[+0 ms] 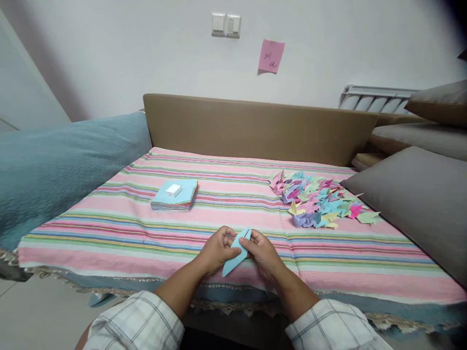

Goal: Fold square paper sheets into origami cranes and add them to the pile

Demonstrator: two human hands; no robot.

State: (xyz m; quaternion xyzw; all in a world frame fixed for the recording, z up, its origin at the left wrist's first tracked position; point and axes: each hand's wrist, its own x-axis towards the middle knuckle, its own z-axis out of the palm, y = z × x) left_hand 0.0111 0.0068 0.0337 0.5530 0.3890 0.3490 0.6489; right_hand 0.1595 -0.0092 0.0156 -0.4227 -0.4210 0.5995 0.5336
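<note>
A folded piece of light blue origami paper (234, 260) is held between both hands near the front edge of the sofa seat. My left hand (220, 248) grips its left side, thumb on top and fingers behind. On the right side, my right hand (261, 251) pinches the upper part with the thumb over the paper. The paper is a narrow, pointed shape, tilted with one tip up to the right and the other down to the left. A slit shows near its upper tip. The fingertips behind the paper are partly hidden.
A stack of coloured paper (173, 206) with a small white block (173, 190) on it lies to the left. Many folded paper cranes (317, 199) are heaped on the right of the striped cloth (233, 184). Grey cushions (419, 194) border the right side; a backrest (255, 129) stands behind.
</note>
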